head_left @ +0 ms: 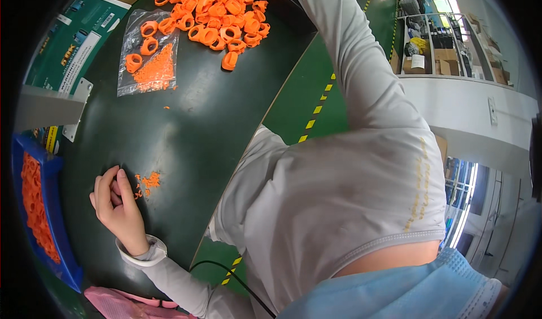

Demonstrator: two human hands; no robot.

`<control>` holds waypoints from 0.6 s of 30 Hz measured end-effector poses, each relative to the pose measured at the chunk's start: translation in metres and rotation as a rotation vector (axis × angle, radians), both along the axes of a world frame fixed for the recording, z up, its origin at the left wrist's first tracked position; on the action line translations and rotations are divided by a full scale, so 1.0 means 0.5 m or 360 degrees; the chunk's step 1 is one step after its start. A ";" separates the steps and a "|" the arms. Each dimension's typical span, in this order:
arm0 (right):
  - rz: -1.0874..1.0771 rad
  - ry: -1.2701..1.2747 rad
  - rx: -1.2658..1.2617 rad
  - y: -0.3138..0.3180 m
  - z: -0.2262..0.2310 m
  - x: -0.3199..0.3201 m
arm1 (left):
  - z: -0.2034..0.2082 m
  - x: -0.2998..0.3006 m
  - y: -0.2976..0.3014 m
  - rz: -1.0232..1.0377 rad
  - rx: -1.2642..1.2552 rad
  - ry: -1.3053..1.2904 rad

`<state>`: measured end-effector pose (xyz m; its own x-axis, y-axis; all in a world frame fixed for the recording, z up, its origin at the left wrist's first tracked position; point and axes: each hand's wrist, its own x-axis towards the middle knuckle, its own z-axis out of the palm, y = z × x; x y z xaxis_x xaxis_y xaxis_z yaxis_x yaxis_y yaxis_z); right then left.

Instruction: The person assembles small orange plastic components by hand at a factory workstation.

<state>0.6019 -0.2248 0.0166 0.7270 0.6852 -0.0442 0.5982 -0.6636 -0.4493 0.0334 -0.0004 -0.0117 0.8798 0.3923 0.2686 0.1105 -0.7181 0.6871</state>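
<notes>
My left hand [117, 207] rests on the dark green tabletop [186, 150], fingers curled in and thumb tip against the index fingertip. No object shows between them. Just beside the thumb lies a small heap of orange plastic scraps [149, 180]. My right arm [355, 54] stretches past the top edge, so its hand is out of the picture. Near that arm sits a big pile of orange plastic ring-shaped parts [220, 14]. Next to the pile lies a clear plastic bag [125, 81] with orange bits in or on it and several ring parts over it.
A blue bin [70, 262] of orange pieces stands at the left. Behind it are a green printed box [73, 42] and a grey metal bracket [51, 110]. A pink mesh item [118, 305] and a black cable [226, 268] are at the bottom. Shelving [446, 48] stands across the aisle.
</notes>
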 end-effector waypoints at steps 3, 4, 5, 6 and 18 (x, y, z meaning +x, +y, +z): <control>0.0020 0.0133 -0.0119 -0.021 0.005 0.018 | -0.005 -0.003 0.001 -0.0009 -0.0007 0.0003; 0.0182 -0.0111 -0.0207 -0.027 -0.003 0.031 | -0.004 -0.006 0.001 -0.0015 -0.0007 0.0007; 0.0190 -0.0016 -0.0223 -0.038 -0.001 0.034 | -0.002 -0.008 0.001 -0.0003 -0.0002 0.0006; 0.0201 0.0084 -0.0241 -0.038 0.004 0.021 | -0.003 -0.010 0.001 0.0007 -0.0004 0.0018; -0.0763 0.0278 -0.1649 0.124 0.129 -0.153 | -0.008 -0.019 0.003 0.0030 -0.0017 0.0010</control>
<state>0.5252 -0.1627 0.0813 0.8314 -0.0832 -0.5495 0.1686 -0.9044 0.3920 0.0242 0.0010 -0.0155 0.8740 0.4114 0.2585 0.1282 -0.7085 0.6940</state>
